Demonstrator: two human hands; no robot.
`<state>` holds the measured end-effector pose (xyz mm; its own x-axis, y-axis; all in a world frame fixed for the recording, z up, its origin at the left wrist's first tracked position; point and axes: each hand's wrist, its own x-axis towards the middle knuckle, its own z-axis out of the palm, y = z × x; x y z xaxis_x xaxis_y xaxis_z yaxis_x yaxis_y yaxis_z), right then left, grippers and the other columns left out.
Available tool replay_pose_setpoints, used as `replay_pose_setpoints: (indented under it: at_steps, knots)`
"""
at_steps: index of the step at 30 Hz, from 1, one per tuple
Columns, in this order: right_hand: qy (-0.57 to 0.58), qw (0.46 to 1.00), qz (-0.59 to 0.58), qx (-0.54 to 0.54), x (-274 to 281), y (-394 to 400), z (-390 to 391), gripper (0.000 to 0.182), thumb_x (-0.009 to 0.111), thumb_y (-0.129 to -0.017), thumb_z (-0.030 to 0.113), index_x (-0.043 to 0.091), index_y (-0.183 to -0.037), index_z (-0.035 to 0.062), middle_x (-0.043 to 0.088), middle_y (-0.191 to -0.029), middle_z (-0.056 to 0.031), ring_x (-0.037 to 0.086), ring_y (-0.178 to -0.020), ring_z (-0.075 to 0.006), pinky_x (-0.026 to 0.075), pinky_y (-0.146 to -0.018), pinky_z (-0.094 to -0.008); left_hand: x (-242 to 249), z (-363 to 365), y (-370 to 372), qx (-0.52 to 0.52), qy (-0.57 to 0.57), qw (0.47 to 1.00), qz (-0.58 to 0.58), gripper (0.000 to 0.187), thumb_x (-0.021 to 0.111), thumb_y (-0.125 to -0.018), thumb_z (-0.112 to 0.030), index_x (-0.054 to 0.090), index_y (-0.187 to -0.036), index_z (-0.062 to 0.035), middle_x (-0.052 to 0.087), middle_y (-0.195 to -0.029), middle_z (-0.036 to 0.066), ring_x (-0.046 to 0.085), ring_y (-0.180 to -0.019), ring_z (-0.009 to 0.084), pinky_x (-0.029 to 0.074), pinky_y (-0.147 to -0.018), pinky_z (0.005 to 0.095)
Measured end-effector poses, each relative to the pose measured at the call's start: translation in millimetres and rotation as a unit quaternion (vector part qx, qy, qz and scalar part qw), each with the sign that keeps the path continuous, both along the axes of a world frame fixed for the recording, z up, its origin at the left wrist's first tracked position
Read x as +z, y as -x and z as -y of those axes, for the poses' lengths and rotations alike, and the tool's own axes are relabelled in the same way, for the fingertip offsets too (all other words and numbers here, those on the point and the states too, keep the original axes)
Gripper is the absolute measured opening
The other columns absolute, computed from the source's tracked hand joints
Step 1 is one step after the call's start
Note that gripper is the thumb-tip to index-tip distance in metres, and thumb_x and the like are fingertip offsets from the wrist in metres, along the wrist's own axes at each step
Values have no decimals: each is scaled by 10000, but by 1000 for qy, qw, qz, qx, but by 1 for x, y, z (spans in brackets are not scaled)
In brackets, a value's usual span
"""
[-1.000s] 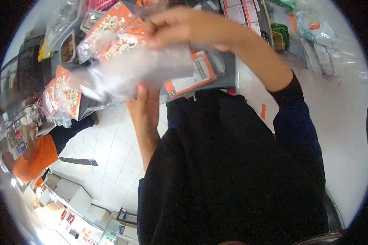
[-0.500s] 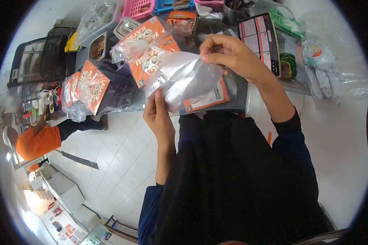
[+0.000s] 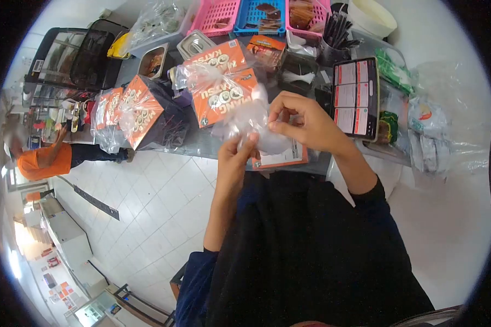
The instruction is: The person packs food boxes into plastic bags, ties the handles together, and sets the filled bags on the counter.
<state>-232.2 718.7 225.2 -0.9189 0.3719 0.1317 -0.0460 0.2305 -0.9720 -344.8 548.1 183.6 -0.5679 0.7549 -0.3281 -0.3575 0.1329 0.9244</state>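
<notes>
A crumpled clear plastic bag (image 3: 264, 139) hangs between my two hands, over the table's near edge. My left hand (image 3: 237, 158) pinches its lower left side between thumb and fingers. At its right side, my right hand (image 3: 297, 122) grips the plastic with bent fingers. Beneath the bag lies an orange-edged box or card (image 3: 281, 158), partly hidden by it. Just behind stands an orange printed box (image 3: 223, 98) wrapped in knotted clear plastic. Another pair of bagged orange boxes (image 3: 139, 111) sits farther left.
Pink (image 3: 215, 16) and blue baskets (image 3: 261, 19) line the back. A tablet (image 3: 356, 98) stands right of my right hand, with a cup of black utensils (image 3: 335, 46) behind it. Metal trays (image 3: 154, 61) stand back left. A person in an orange top (image 3: 46, 161) is at far left.
The plastic bag, spread wide before, is now bunched smaller, and my hands are closer together. My view has shifted, showing more of the baskets at the back.
</notes>
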Motion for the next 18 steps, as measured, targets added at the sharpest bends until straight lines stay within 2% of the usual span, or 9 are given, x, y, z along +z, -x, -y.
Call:
replay_pose_setpoints:
  at_steps: [1,4,7,10,11,13,14,16,18]
  knots:
    - [-12,1000,-15,-5,-3,0,-4,112,677,-789,109,593,-832,50,554,-836,-15,523,-662,-98,433,-564,-249,-7,0,-1,6,-34,999,-2,255,666,-857,-266,645,-849,-12,606,-693,23,539,-720,93,395,-635,223]
    - [87,995,-42,-10,-10,-1,-13,102,651,-817,100,581,-876,57,556,-858,-12,533,-684,-97,435,-562,-238,-8,-3,-1,38,-25,998,-41,261,665,-859,-269,646,-805,-14,608,-722,27,532,-725,90,393,-672,231]
    - [255,966,44,-21,0,-3,-18,65,582,-881,112,546,-902,63,554,-893,-18,503,-649,-43,388,-524,-177,-7,-5,-2,42,-22,998,-45,250,664,-860,-246,649,-866,4,613,-772,15,524,-736,94,394,-714,248]
    - [362,927,-32,-97,-3,8,-29,93,534,-920,163,528,-941,73,611,-1023,-88,582,-647,-76,442,-512,-179,-6,-8,-1,48,-17,997,-60,259,656,-864,-226,650,-935,22,625,-863,22,546,-823,110,411,-770,262]
    - [402,908,-74,-90,-2,10,-38,140,499,-944,207,508,-979,72,592,-1147,-153,638,-698,-123,503,-534,-207,-11,-10,0,65,-32,996,-56,269,656,-864,-229,650,-952,25,627,-879,25,550,-846,114,413,-784,264]
    - [337,938,-54,-64,-2,11,-56,159,494,-945,213,496,-1011,68,587,-1155,-165,652,-714,-145,532,-574,-230,-14,-8,4,83,-48,995,-37,294,672,-848,-223,653,-973,43,634,-929,40,552,-911,122,411,-840,273]
    - [305,950,-43,-49,-1,14,-62,170,492,-945,216,491,-1027,67,585,-1159,-171,659,-722,-155,547,-594,-242,-12,-9,4,84,-23,994,-66,289,682,-840,-213,656,-966,46,635,-933,41,555,-907,120,419,-826,269]
    - [162,984,-29,61,-3,22,-57,175,585,-897,150,539,-1016,30,615,-1054,-113,612,-645,-103,489,-548,-202,-3,-10,5,85,32,988,-125,280,701,-822,-195,663,-950,51,636,-941,45,561,-897,117,434,-797,262]
    - [-2,987,-34,159,-17,37,-48,155,633,-863,102,583,-976,8,635,-952,-74,576,-604,-71,450,-512,-186,10,-17,0,122,25,987,-102,253,722,-799,-165,669,-929,45,636,-947,45,566,-878,111,446,-746,251]
